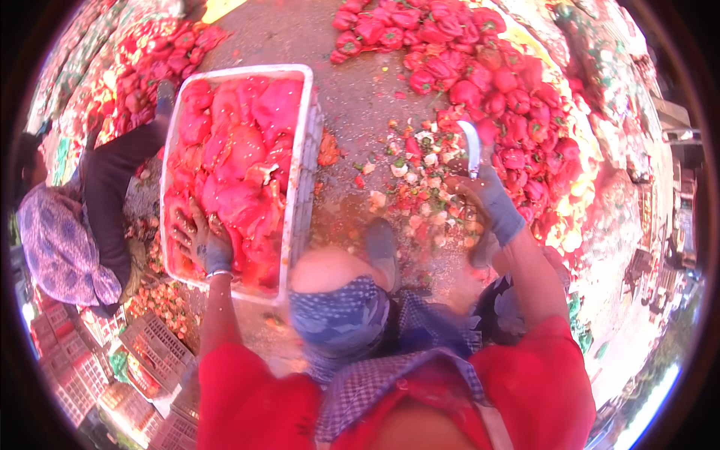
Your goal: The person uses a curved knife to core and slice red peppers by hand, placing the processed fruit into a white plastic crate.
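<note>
My left hand lies with fingers spread on the cut red bell peppers that fill a white plastic crate. It wears a grey glove that leaves the fingers bare, and a band circles the wrist. On the right, my right hand, in a similar glove, is closed around the handle of a knife. The knife's pale curved blade points away from me, beside a large heap of whole red bell peppers. Most of the handle is hidden in my fingers.
Pepper cores and scraps litter the ground between crate and heap. A person in a patterned top sits left of the crate, near another pepper pile. Stacked plastic crates stand at lower left. Filled sacks line the right.
</note>
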A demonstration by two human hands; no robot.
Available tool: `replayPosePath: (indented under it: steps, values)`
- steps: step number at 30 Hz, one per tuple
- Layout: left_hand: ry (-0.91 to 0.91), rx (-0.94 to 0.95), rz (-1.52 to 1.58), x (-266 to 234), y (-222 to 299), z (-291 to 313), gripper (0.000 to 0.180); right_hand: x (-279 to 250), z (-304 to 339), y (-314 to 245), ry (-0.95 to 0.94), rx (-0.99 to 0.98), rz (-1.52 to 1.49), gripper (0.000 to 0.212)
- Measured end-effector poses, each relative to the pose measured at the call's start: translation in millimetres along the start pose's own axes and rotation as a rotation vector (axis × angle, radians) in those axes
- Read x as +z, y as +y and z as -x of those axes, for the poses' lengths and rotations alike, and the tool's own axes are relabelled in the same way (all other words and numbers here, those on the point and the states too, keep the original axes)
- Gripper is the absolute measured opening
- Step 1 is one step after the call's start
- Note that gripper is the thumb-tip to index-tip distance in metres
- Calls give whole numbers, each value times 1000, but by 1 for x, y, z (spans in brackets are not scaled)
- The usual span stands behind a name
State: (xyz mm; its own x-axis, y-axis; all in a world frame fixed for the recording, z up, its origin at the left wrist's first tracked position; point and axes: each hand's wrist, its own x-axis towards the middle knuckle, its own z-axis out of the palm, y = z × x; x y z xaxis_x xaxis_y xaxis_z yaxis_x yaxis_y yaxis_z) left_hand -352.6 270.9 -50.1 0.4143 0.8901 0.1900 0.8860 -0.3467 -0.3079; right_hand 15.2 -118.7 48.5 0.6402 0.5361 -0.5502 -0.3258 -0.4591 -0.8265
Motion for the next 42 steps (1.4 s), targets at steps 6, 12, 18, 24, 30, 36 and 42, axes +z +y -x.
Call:
replayPosePath:
  steps: [6,12,18,24,30,36,42]
  values:
    - [-169,12,24,-20,20,-10,64,-55,33,57,163,12,-107,26]
    - [-127,18,551,8,-16,-69,68,-138,67,66,136,-69,-11,32]
    - [114,90,1141,-148,83,-56,47,-193,81,-24,346,-332,-465,33]
    - [-392,176,1904,-267,254,12,45,-191,-13,131,672,8,-345,20]
    - [-828,33,2024,-257,317,47,41,-178,-99,164,770,59,340,44]
    - [-971,-159,2021,-237,320,52,41,-211,-199,176,793,231,571,48]
    - [-1073,-200,2009,-220,322,51,40,-221,-260,173,825,256,524,54]
